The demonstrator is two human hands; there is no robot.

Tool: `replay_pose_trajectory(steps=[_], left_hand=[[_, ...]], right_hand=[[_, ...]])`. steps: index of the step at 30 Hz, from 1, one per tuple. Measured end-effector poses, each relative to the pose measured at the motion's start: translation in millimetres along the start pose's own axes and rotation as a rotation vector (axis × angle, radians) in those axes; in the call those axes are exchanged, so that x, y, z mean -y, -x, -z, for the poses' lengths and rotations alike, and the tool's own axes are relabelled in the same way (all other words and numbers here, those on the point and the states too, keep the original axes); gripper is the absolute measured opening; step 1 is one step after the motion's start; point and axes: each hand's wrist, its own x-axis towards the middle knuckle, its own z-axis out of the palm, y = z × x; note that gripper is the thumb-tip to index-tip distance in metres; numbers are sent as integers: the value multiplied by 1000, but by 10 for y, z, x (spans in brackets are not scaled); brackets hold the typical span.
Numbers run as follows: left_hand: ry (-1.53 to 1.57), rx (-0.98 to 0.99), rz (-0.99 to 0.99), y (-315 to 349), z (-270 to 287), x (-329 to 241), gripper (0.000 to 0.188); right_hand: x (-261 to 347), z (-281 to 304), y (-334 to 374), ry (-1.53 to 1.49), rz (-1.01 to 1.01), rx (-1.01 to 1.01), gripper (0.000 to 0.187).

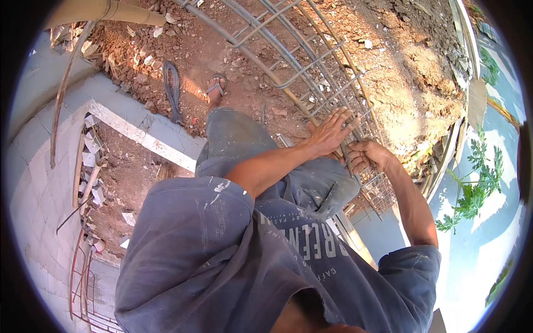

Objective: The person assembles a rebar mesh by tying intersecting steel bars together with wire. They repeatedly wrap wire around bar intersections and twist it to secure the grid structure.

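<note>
A long rebar cage (288,53) of lengthwise steel bars and square stirrups runs from the top of the view down to my lap. My left hand (333,132) lies across it, palm down, with the fingers stretched over the bars. Just beside it, my right hand (367,154) has its fingers curled around a bar near the cage's closer end. Whether a small tie or wire is between those fingers is hidden. Past the right hand, the end of the cage (380,195) shows closely spaced stirrups beside my knee.
My sandaled foot (216,84) rests on reddish soil, near a dark looped strip (171,91). Bamboo (119,12) crosses the upper left. A low block wall (144,135) encloses rubble. Thin bent rods (82,283) stand lower left. Leafy plants (478,180) grow at right.
</note>
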Motion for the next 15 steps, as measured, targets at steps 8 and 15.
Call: replay_pose_trajectory(steps=[8,15], left_hand=[[-7,-152,-13,-380,34,-30,68],[112,-212,87,-894,-81,58,16]], right_hand=[[387,401,24,18,-90,-103,43],[460,51,246,1718,378,-971,62]])
